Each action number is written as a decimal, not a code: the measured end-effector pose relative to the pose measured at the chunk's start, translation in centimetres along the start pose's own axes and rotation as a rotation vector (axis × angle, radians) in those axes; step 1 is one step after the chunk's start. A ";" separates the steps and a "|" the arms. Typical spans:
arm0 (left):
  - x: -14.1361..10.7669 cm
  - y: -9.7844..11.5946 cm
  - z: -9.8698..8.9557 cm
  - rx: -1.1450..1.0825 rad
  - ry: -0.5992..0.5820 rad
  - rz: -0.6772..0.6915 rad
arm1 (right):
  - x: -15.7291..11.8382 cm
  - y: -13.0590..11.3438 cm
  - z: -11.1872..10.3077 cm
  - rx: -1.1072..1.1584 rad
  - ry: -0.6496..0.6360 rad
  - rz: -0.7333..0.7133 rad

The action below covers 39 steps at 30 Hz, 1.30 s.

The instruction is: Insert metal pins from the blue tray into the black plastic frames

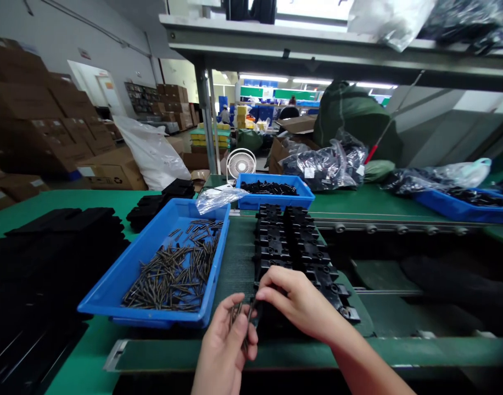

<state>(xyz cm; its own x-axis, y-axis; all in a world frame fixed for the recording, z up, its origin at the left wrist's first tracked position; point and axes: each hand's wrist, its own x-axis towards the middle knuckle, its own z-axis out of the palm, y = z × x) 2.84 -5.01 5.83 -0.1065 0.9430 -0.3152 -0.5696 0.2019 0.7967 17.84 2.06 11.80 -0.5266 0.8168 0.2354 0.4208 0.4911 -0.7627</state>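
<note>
Several thin dark metal pins (250, 314) lie in my left hand (230, 340), whose fingers are curled round them. My right hand (292, 299) is closed in a pinch at the upper end of one of these pins, close beside the left fingertips. Beyond the right hand, black plastic parts (290, 236) stand in two rows on a green board, and the hand covers some of the nearer ones. To the left, a blue tray (216, 296) holds a loose heap of similar metal pins (173, 274).
Stacked black pieces (49, 263) fill the table's left side. Behind the rows are a blue bin (276, 202) of small black parts and a white fan (241, 163). A roller track (403, 229) runs right. A metal shelf (317, 46) spans overhead.
</note>
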 end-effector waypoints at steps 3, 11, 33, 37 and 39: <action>0.2 -0.6 0.0 0.173 -0.021 0.042 | -0.3 0.3 -0.1 0.020 0.017 0.011; 0.5 -0.3 0.3 0.465 0.048 0.170 | -0.4 1.0 -0.5 0.105 0.061 0.006; 0.9 1.7 2.3 -0.251 -0.100 -0.382 | -1.1 1.2 -0.3 0.124 0.087 -0.158; 1.0 2.4 2.3 -0.325 -0.073 -0.421 | -1.4 1.5 -1.2 0.135 0.149 -0.163; 1.1 2.5 2.2 -0.322 -0.049 -0.374 | -1.3 1.5 -1.6 0.150 0.188 -0.150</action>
<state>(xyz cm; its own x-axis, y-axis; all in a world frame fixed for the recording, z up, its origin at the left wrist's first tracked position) 3.09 -2.93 8.55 0.1870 0.8347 -0.5181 -0.7855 0.4437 0.4314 20.35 2.28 11.35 -0.4228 0.7873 0.4489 0.2275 0.5717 -0.7883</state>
